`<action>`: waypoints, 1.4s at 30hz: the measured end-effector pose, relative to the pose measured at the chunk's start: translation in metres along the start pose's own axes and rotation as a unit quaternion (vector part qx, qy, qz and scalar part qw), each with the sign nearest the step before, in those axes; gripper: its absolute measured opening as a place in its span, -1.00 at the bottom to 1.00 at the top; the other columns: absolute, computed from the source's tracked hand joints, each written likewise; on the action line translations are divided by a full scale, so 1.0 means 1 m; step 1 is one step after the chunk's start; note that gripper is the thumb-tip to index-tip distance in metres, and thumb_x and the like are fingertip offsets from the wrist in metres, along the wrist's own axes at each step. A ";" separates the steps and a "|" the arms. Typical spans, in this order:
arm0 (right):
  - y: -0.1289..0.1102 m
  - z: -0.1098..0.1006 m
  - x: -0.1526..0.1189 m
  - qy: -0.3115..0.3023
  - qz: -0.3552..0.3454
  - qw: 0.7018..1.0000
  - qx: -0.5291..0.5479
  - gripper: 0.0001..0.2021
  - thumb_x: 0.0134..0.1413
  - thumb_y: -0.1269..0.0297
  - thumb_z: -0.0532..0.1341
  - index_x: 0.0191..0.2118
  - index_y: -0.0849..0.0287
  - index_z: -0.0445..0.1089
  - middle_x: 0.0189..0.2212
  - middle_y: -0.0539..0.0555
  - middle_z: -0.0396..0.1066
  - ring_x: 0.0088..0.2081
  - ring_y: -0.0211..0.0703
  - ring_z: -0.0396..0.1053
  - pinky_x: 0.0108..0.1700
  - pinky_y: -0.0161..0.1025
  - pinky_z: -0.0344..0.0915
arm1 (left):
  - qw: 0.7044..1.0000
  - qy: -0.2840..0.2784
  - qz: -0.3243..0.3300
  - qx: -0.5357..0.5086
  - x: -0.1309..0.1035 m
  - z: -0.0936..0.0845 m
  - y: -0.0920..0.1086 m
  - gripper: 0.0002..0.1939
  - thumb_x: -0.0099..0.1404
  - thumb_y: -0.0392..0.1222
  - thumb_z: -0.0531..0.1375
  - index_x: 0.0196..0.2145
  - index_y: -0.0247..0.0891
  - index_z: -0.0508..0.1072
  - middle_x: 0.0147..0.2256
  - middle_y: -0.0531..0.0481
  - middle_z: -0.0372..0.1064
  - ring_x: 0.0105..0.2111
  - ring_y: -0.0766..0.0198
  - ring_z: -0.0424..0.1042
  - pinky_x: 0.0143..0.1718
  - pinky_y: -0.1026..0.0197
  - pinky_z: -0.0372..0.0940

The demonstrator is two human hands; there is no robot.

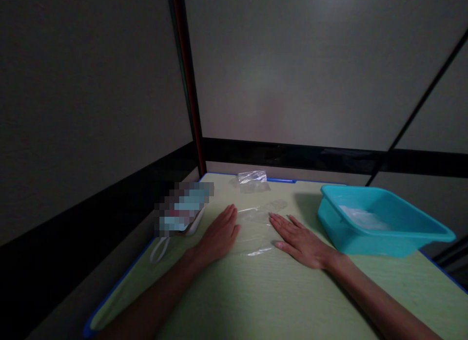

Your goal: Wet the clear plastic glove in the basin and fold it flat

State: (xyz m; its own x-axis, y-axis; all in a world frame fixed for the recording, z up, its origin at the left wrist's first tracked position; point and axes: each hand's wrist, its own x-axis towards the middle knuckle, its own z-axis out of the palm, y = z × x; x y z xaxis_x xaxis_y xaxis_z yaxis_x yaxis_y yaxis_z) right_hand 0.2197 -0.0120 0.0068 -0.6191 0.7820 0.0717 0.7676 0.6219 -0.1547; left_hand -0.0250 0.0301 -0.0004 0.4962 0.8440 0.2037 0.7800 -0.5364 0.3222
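Observation:
A clear plastic bag (256, 233) lies spread on the light green table (234, 296), between my two hands. My left hand (220, 233) rests at the bag's left side, palm down, with its fingers stretched forward and the thumb apart. At the right side my right hand (298, 240) lies flat, fingers spread, its fingertips at the bag's edge. Neither hand is gripping anything. Another crumpled clear plastic piece (252, 179) is near the table's far edge, beyond the hands.
A turquoise basin (365, 242) stands on the right, with whitish plastic (363, 218) inside. On the left sits a partly blurred container (195, 223) beside a white loop (159, 250). Panelled walls (292, 72) border the table's left and far sides.

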 end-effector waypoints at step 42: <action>0.003 -0.006 -0.003 0.122 0.111 0.985 0.053 -0.51 0.13 0.30 -0.17 0.17 0.20 -0.29 -0.07 0.11 0.28 0.03 -0.14 0.10 0.11 0.12 -0.35 | 0.960 -0.048 0.268 -0.068 -0.015 -0.021 0.029 -0.57 -0.05 -0.49 -0.08 -0.22 -0.24 0.29 -0.16 0.03 0.33 -0.05 0.27 0.19 0.05 0.14 -0.02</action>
State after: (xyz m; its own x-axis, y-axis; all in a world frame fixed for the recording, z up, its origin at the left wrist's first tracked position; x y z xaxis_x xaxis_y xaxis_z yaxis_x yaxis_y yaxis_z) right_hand 0.2250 -0.0118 0.0115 -0.3694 0.8933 0.2561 0.8506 0.4361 -0.2940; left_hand -0.0182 0.0021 0.0255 0.8501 0.4398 0.2898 0.3492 -0.8825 0.3150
